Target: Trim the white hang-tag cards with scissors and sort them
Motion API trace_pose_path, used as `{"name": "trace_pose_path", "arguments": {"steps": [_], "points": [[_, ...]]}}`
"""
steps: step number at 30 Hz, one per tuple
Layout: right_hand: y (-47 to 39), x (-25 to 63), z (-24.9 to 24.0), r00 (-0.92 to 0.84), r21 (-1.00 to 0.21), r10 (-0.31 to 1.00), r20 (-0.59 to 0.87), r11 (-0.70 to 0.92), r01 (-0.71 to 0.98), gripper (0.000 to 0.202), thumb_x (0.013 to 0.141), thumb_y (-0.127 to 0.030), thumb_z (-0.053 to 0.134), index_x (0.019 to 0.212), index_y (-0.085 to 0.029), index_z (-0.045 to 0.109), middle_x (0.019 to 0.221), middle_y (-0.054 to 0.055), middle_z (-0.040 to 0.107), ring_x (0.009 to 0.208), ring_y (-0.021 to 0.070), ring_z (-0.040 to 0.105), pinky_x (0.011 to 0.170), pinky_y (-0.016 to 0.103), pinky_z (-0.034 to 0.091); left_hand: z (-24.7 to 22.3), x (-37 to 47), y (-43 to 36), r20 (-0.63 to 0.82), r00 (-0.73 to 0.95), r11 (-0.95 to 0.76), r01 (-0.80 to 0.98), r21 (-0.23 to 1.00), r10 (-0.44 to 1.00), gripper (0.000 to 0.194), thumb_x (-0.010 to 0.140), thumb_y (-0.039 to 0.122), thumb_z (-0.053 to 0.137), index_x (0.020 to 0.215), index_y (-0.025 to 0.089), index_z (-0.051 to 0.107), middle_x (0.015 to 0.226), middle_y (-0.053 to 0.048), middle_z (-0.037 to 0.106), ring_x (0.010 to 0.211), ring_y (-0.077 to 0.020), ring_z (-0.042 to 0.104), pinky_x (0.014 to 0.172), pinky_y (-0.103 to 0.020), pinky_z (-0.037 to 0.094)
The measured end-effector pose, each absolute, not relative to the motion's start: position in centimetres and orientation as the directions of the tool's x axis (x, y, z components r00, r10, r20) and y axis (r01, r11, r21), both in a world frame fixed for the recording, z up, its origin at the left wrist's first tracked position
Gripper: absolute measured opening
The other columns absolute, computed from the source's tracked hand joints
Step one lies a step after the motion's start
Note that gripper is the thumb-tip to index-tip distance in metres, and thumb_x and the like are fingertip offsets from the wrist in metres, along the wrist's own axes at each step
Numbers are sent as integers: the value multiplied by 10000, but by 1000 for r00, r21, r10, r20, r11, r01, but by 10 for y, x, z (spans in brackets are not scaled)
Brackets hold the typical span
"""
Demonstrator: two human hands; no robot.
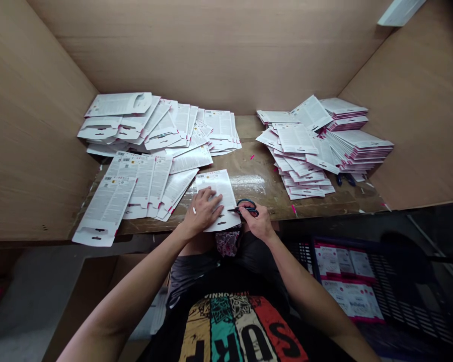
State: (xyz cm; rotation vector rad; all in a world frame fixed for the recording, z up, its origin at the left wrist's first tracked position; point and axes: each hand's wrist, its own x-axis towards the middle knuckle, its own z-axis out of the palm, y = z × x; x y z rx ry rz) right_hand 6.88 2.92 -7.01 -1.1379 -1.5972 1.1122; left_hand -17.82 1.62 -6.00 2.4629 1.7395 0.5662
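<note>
A flat white printed packet (221, 182) with hang slots lies at the front edge of the table, its lower end jutting a little past the edge. My left hand (203, 210) rests on the packet with its fingers spread, and a small white scrap sticks to the back of that hand. My right hand (259, 221) is closed around the handles of a pair of dark scissors (246, 203). The scissors' tips point left and lie over the packet's right side. Whether the blades touch the packet I cannot tell.
Fanned packets (151, 181) cover the table's left side. Stacked packets (298, 151) stand on the right, with another dark-handled tool (345, 179) beside them. Wooden panels (211, 50) enclose the table. A blue crate (392, 291) holding packets sits below right, and a cardboard box (83, 296) below left.
</note>
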Motion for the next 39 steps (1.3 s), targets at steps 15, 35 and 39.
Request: {"name": "trace_pose_path", "arguments": {"steps": [15,35,39], "points": [[32,77,-77,-314,-971,942,119,177,163,296,974,-495,742,1007,-209,811,960,62,816,843,224,762,808,335,637,-62,-178,16,253,287,-348,905,245,924,328,1053,388,616,1333,248,715,1359,-140,633,1368,-362,505,1130,-534,486],[55,37,-86,-270,-981,945,183,159,-108,396,1027,-634,656,1193,-290,761,1374,93,628,1206,267,717,1035,446,673,-44,-157,31,-5,503,-486,839,245,864,172,1037,167,553,1053,200,721,1117,-128,667,1058,-302,564,857,-424,473],[56,38,-91,-304,-965,920,245,262,15,366,1084,-559,586,1227,-271,760,1366,118,620,1233,276,690,1063,453,654,-22,-162,16,-72,512,-486,844,226,856,180,1001,114,538,1022,184,702,1136,-150,673,1048,-303,597,889,-439,501]]}}
